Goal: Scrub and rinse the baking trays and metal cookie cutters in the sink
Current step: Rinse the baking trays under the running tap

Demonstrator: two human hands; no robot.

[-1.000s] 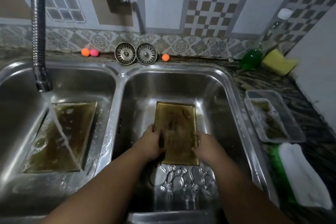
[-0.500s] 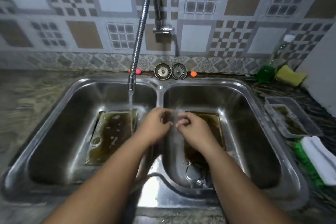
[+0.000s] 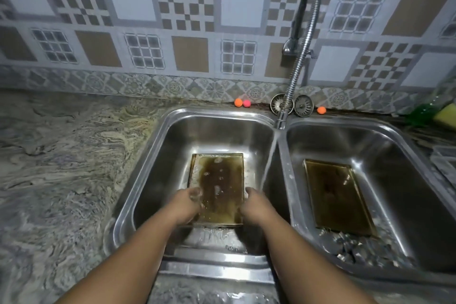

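Grip set: left hand [image 3: 186, 206] and right hand [image 3: 256, 206] clasp the brown-stained rectangular metal tray [image 3: 222, 180], centre frame. Next, likely lift and rinse it.

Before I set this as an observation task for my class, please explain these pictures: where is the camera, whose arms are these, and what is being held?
No machine here: a person wears one wide-angle camera on the head, looking down at their own arms. Every picture comes from that one view. The left hand and right hand each hold a side edge of the left tray, a brown, dirty baking tray in the left basin of a steel double sink. Water runs from the tap into that basin. The right tray lies untouched in the right basin, with metal cookie cutters piled at its near end. Behind the sink stand two strainers and three small coloured balls.
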